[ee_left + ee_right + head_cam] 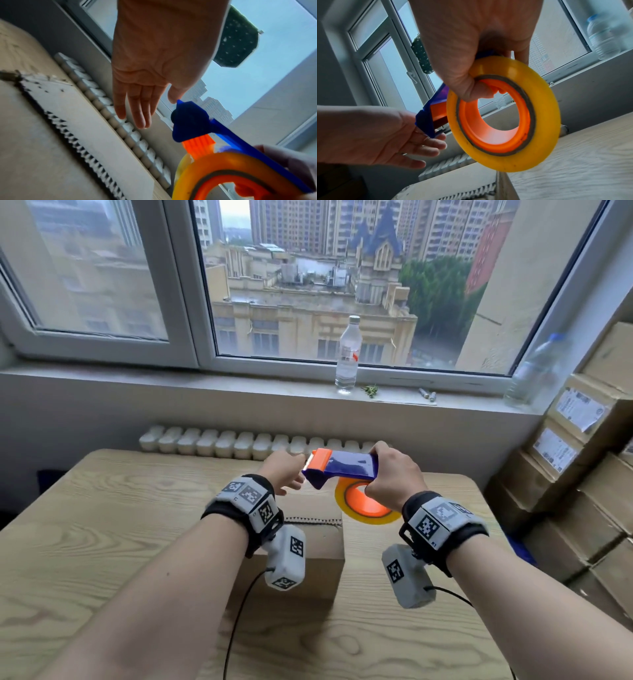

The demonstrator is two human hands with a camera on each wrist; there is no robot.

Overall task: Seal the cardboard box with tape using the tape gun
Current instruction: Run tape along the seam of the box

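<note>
A blue and orange tape gun (342,465) with a yellow tape roll (368,517) is held in the air above the far side of the cardboard box (320,546). My right hand (390,470) grips its rear, with a finger hooked through the roll's orange core (496,135). My left hand (287,474) is at the gun's front end with its fingers (139,115) straight, and its thumb tip touches the blue nose (188,121). The box stands on the wooden table (85,542), its corrugated flap edge (77,142) showing below the left hand.
A white radiator (239,441) runs behind the table under the windowsill. On the sill stand a clear bottle (348,354) and a second bottle (537,371) at the right. Stacked labelled cartons (582,474) fill the right side.
</note>
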